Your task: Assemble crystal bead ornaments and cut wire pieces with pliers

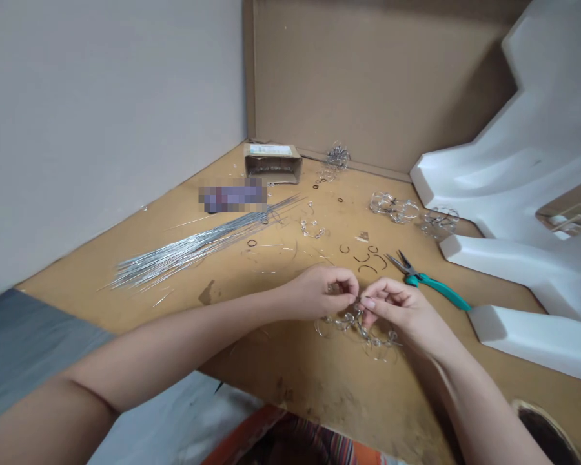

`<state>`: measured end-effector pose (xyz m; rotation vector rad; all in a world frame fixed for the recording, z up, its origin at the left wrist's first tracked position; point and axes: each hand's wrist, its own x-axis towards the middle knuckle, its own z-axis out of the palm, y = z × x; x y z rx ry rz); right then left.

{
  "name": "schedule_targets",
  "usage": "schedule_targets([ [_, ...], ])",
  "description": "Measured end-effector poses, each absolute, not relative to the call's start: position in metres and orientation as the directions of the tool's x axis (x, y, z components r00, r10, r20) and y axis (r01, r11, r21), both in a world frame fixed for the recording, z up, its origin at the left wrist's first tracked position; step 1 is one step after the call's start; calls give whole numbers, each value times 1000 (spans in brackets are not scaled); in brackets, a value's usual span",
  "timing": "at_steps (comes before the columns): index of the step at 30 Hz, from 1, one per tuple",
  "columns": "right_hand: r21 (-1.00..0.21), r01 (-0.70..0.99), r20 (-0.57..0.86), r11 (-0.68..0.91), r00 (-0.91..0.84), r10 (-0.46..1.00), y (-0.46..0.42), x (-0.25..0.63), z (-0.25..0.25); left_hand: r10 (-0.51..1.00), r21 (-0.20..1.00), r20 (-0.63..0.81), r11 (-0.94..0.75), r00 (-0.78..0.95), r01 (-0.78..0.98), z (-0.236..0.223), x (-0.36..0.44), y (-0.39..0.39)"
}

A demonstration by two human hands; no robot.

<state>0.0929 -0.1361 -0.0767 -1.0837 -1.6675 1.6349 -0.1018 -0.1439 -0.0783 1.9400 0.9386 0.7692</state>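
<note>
A looped piece of silver wirework (351, 321) hangs just under my two hands, low over the table. My left hand (319, 294) is closed in a pinch, thumb against forefinger, at the upper edge of the wirework. Close beside it, my right hand (397, 307) also pinches, its fingertips nearly meeting the left ones. Fingers hide the exact spot where the wire is gripped. Beyond my right hand lie pliers (428, 282) with teal handles, jaws slightly apart. Several dark curved wire pieces (363, 258) are scattered in front of my hands.
A bundle of straight silver wires (188, 252) lies left of centre. Behind it stand an open small cardboard box (274, 169) and a blurred purple item (232, 196). Finished-looking wire coils (394, 208) sit at right, near a white moulded foam piece (503, 258). Cardboard (368, 84) walls the back.
</note>
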Motion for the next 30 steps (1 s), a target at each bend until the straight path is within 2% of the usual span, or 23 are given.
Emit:
schedule_targets([
  [3,-983,152,-165,-104,-476,864,-137,91,-74,828,835,233,-439,510,331,-78,-100,-147],
  [6,-979,155,-186,-129,-437,880,-138,90,-72,762,692,353,-603,542,398,-78,-96,-149],
  [9,-976,178,-187,-124,-408,894,-140,89,-70,733,593,387,-663,559,458,-81,-93,-150],
  [15,-976,178,-186,-126,-381,906,-142,86,-74,811,713,364,-559,458,424,-83,-92,-152],
  [20,-985,120,-158,-121,-378,912,-144,82,-75,833,851,175,-396,524,344,-83,-91,-153],
  [26,-986,153,-118,-63,-381,917,-147,83,-73,832,851,112,-362,543,380,-86,-91,-148],
  [30,-976,198,9,92,-386,922,-145,86,-74,823,789,192,-453,534,414,-86,-91,-150],
])
